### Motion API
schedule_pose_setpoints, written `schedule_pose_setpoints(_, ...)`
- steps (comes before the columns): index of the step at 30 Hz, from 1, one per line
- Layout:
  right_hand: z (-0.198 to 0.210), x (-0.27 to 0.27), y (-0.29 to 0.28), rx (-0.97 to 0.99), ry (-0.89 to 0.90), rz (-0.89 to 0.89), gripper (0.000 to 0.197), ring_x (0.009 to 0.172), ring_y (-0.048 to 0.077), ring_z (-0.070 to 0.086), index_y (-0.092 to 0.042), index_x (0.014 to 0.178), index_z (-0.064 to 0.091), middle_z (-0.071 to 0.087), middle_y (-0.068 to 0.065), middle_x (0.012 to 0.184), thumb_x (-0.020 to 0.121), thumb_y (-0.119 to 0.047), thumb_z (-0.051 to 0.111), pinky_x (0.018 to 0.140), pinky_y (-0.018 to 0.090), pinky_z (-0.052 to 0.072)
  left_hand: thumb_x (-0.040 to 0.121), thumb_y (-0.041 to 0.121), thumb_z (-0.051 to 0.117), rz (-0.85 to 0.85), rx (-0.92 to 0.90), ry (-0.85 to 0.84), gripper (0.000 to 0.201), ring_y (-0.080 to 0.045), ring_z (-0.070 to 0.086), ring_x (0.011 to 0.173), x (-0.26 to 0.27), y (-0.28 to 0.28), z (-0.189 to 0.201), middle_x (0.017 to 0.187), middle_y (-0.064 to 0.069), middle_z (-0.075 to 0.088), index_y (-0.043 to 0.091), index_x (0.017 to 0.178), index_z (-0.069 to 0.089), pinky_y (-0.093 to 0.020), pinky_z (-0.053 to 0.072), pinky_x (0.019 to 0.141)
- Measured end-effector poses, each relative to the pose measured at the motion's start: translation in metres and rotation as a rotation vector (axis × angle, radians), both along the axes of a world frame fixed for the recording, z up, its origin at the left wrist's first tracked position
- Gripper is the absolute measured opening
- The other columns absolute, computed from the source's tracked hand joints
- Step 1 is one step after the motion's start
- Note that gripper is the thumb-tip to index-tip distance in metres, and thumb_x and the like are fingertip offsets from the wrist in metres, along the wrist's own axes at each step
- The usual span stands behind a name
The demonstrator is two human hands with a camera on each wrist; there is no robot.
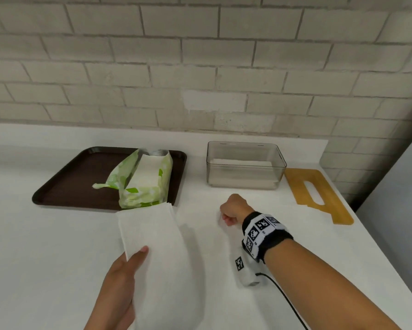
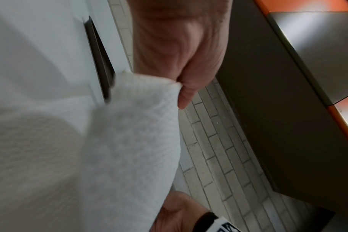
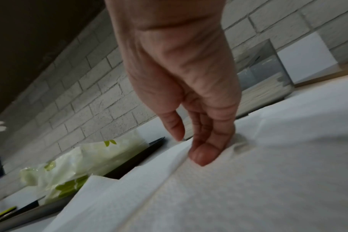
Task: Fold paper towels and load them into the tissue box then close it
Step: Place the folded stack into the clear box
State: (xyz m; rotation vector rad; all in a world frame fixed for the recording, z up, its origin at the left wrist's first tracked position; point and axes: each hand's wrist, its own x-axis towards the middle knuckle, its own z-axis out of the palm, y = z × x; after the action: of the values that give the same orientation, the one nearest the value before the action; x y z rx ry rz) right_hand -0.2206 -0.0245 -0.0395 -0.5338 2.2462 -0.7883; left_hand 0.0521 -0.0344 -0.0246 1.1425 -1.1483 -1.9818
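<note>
Gripping a stack of paper towels aloft over the counter with the left hand, pinching a flat towel with the right hand, near the open tissue box.

No legible text, square black-and-white coded markers on wristband, green pack print unreadable

White counter: brown tray, clear tissue box, wooden lid, paper towel.
</note>
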Motion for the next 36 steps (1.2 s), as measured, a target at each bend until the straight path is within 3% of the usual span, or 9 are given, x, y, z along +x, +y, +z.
schedule_pose_setpoints(3, -0.003, 0.008, -0.014, 0.164, 0.219, 0.183, 0.037, 0.062, 0.023, 0.052, -0.006, 0.066, 0.045, 0.056, 0.007, 0.052, 0.091, -0.031, 0.054, 0.056, 0.025, 0.043, 0.093, 0.014, 0.054, 0.033, -0.011, -0.006, 0.028, -0.040, 0.065, 0.096, 0.005, 0.001, -0.002, 0.104, -0.022, 0.070, 0.002, 0.117, 0.061, -0.046, 0.050, 0.083)
schedule_pose_setpoints(6, -0.009, 0.013, -0.023, 0.260, 0.340, 0.260, 0.039, 0.106, 0.027, 0.059, -0.003, 0.103, 0.056, 0.064, 0.010, 0.108, 0.088, -0.039, 0.059, 0.084, 0.030, 0.049, 0.093, 0.012, 0.053, 0.043, -0.003, 0.011, 0.026, -0.038, 0.065, 0.095, 0.004, 0.003, -0.002, 0.102, -0.022, 0.070, 0.002, 0.115, 0.061, -0.043, 0.050, 0.079)
schedule_pose_setpoints(8, -0.015, 0.015, -0.026, 0.249, 0.330, 0.198, 0.034, 0.111, 0.027, 0.057, -0.005, 0.112, 0.055, 0.060, 0.010, 0.119, 0.088, -0.029, 0.060, 0.085, 0.029, 0.046, 0.093, 0.011, 0.052, 0.053, -0.004, 0.016, 0.025, -0.037, 0.066, 0.093, 0.002, 0.004, -0.002, 0.099, -0.021, 0.071, 0.002, 0.115, 0.061, -0.043, 0.050, 0.079)
schedule_pose_setpoints(11, -0.012, 0.012, -0.026, -0.066, 0.212, 0.101, 0.003, 0.090, 0.025, 0.059, -0.013, 0.084, 0.054, 0.060, 0.008, 0.094, 0.086, -0.011, 0.055, 0.069, 0.026, 0.040, 0.093, 0.013, 0.053, 0.053, -0.010, 0.022, 0.025, -0.036, 0.066, 0.093, -0.002, 0.005, -0.002, 0.098, -0.018, 0.072, 0.004, 0.115, 0.062, -0.043, 0.050, 0.080)
schedule_pose_setpoints(13, 0.004, 0.012, -0.014, -0.368, 0.162, 0.029, 0.024, 0.069, 0.018, 0.050, -0.017, 0.068, 0.042, 0.051, 0.003, 0.076, 0.083, -0.003, 0.055, 0.059, 0.024, 0.036, 0.094, 0.017, 0.053, 0.049, 0.002, 0.041, 0.026, -0.034, 0.066, 0.096, -0.005, 0.005, 0.000, 0.101, -0.018, 0.072, 0.004, 0.116, 0.061, -0.043, 0.049, 0.084)
schedule_pose_setpoints(21, 0.089, 0.033, 0.090, -1.064, -0.217, -0.006, 0.021, 0.097, 0.012, 0.068, -0.021, 0.102, 0.067, 0.073, -0.002, 0.103, 0.097, -0.014, 0.048, 0.085, 0.024, 0.054, 0.096, 0.033, 0.051, -0.029, 0.023, 0.066, 0.035, -0.030, 0.067, 0.098, -0.039, 0.005, 0.010, 0.103, -0.012, 0.073, 0.008, 0.117, 0.062, -0.041, 0.051, 0.085)
schedule_pose_setpoints(26, 0.062, 0.071, 0.112, -0.781, 0.272, 0.008, 0.045, 0.062, 0.021, 0.056, -0.008, 0.079, 0.059, 0.062, 0.019, 0.074, 0.089, -0.046, 0.038, 0.059, 0.024, 0.046, 0.096, 0.042, 0.047, -0.128, 0.006, 0.054, 0.038, -0.025, 0.068, 0.100, -0.074, 0.024, 0.021, 0.104, -0.006, 0.074, 0.014, 0.116, 0.064, -0.041, 0.050, 0.093)
schedule_pose_setpoints(31, 0.037, 0.079, 0.121, -0.365, 0.688, 0.053, 0.029, 0.050, 0.011, 0.038, -0.023, 0.081, 0.032, 0.036, -0.008, 0.054, 0.093, -0.048, 0.027, 0.053, 0.029, 0.034, 0.084, 0.063, 0.030, -0.240, -0.078, 0.080, 0.053, -0.018, 0.067, 0.098, -0.095, 0.044, 0.029, 0.103, 0.000, 0.072, 0.027, 0.105, 0.062, -0.031, 0.051, 0.084)
schedule_pose_setpoints(36, 0.041, 0.066, 0.139, -0.599, 0.340, -0.142, 0.025, 0.083, 0.007, 0.056, -0.034, 0.106, 0.039, 0.056, -0.012, 0.093, 0.088, -0.043, 0.054, 0.070, 0.018, 0.046, 0.093, 0.032, 0.049, -0.328, -0.346, 0.079, 0.015, -0.005, 0.070, 0.077, -0.106, 0.054, 0.028, 0.088, 0.011, 0.075, 0.033, 0.102, 0.062, -0.014, 0.054, 0.057)
